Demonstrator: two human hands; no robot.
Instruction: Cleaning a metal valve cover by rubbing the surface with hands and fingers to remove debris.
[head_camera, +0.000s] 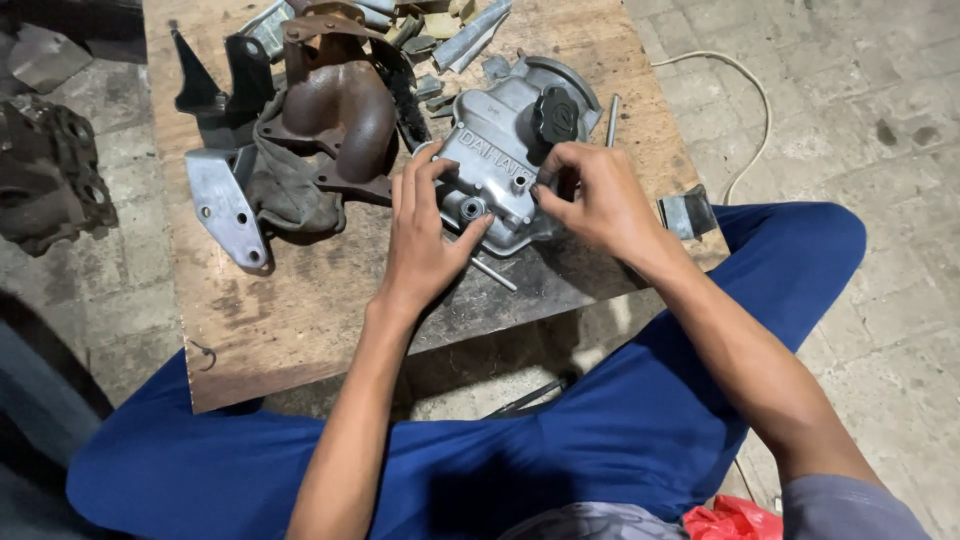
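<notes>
Landmark: silver valve cover (495, 160) on wooden board (280, 300).
Left hand (425, 235): spread, pressing cover's near-left edge.
Right hand (590, 200): fingers curled, gripping cover's right side.

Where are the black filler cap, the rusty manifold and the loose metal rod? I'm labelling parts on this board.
black filler cap (557, 114): head view, on the cap's ribbed top.
rusty manifold (340, 115): head view, on its curved brown body.
loose metal rod (611, 118): head view, mid-shaft, beside the silver cover.
</notes>
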